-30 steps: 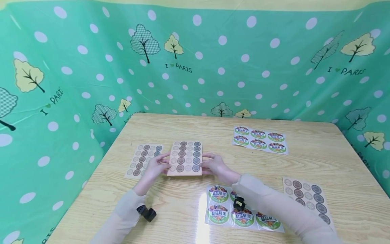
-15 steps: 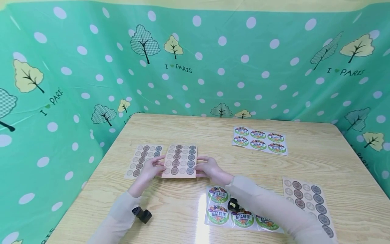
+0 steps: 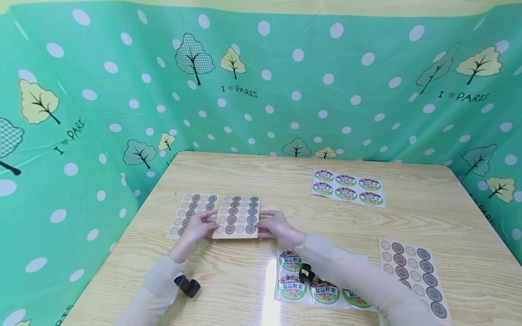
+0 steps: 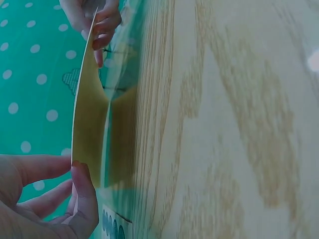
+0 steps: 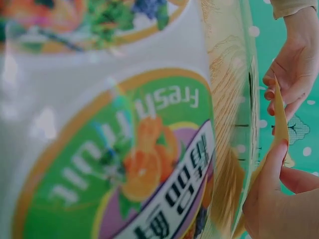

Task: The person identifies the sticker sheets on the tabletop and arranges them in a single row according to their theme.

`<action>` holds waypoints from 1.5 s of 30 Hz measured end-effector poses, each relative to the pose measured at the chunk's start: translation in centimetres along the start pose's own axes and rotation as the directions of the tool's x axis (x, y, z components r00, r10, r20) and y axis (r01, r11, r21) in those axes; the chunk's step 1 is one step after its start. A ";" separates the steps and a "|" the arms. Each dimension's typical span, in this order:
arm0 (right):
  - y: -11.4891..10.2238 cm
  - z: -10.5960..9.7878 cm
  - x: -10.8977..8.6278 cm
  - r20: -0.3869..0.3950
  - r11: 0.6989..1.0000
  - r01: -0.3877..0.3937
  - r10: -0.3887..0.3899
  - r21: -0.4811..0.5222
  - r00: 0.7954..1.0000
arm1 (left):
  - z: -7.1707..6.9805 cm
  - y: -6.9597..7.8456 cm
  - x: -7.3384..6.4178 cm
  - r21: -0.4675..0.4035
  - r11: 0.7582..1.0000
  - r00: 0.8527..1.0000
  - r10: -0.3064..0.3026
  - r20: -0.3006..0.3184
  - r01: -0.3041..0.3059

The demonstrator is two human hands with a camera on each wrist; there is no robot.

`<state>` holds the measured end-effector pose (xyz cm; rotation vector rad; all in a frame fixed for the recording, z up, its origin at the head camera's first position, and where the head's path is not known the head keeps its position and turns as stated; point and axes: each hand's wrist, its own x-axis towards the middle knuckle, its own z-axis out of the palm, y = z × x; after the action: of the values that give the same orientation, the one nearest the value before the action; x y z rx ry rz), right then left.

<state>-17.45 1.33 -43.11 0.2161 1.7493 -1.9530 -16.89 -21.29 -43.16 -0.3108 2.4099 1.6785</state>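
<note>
A kraft-brown sheet of round stickers [image 3: 236, 217] spans the space between both hands at the left-centre of the table. My left hand [image 3: 198, 225] pinches its left edge, thumb on top and fingers below. The right edge is pinched by my right hand [image 3: 278, 226]. In the left wrist view the sheet [image 4: 87, 119] appears nearly edge-on and slightly bowed, raised over the wood. A matching brown sticker sheet [image 3: 185, 212] lies flat just left, partly covered by the left hand. Under the right forearm is a glossy fruit-label sheet [image 3: 292, 287], large in the right wrist view.
A smaller fruit-label sheet [image 3: 346, 188] lies toward the back right. Another brown sticker sheet [image 3: 416, 275] rests at the right, its lower part overlapped by the right sleeve. A green polka-dot curtain [image 3: 281, 81] surrounds the wooden table [image 3: 228, 280] at the back and left.
Both hands have moved left and a little toward the front edge with the sticker sheet, bringing it beside the flat brown sheet. The other sheets stay where they were.
</note>
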 end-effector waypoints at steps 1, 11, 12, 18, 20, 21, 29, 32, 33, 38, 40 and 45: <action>0.0 0.1 0.0 -0.004 1.000 -0.004 0.004 -0.001 1.000 | -0.1 0.0 0.1 0.004 1.000 1.000 0.000 0.001 0.000; 0.0 0.6 0.4 -0.025 0.999 -0.016 0.015 -0.044 1.000 | -0.3 -0.2 0.6 0.067 0.998 1.000 0.000 0.015 -0.001; 0.0 0.6 0.5 -0.029 0.999 -0.019 0.017 -0.048 0.999 | -0.3 -0.2 0.6 0.072 0.997 1.000 -0.002 0.021 0.001; 0.1 0.9 0.7 -0.051 0.996 -0.021 0.017 -0.083 0.999 | -0.5 -0.5 0.8 0.100 0.995 1.000 -0.008 0.027 0.005; 0.1 1.0 0.8 -0.056 0.995 -0.022 0.017 -0.094 0.998 | -0.5 -0.5 1.0 0.106 0.994 1.000 -0.005 0.030 0.002; 0.1 1.1 0.8 -0.060 0.995 -0.023 0.018 -0.099 0.998 | -0.5 -0.6 1.0 0.109 0.994 1.000 -0.003 0.031 0.000; 0.4 1.5 1.1 -0.066 0.991 -0.016 0.007 -0.135 0.998 | -0.6 -0.6 1.2 0.147 0.989 1.000 -0.009 0.028 0.005; 0.6 1.5 1.2 -0.068 0.989 -0.019 0.009 -0.144 0.998 | -0.6 -0.6 1.2 0.155 0.988 0.999 0.004 0.036 -0.009; 0.6 1.6 1.3 -0.068 0.989 -0.018 0.008 -0.146 0.998 | -0.7 -0.6 1.2 0.158 0.987 0.999 0.007 0.039 -0.013; 0.7 1.6 1.4 -0.063 0.988 -0.011 0.002 -0.154 0.998 | -0.8 -0.7 1.3 0.159 0.987 0.999 0.012 0.046 -0.020; 0.7 1.7 1.5 -0.061 0.988 -0.006 -0.003 -0.155 0.998 | -0.8 -0.7 1.4 0.161 0.987 0.999 0.013 0.045 -0.020; 0.7 1.8 1.6 -0.057 0.987 0.002 -0.011 -0.162 0.998 | -0.8 -0.8 1.4 0.183 0.982 0.999 0.028 0.038 -0.034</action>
<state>-18.06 -0.88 -44.13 0.2120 1.9371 -1.8148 -18.08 -22.35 -43.96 -0.2151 2.5320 1.4457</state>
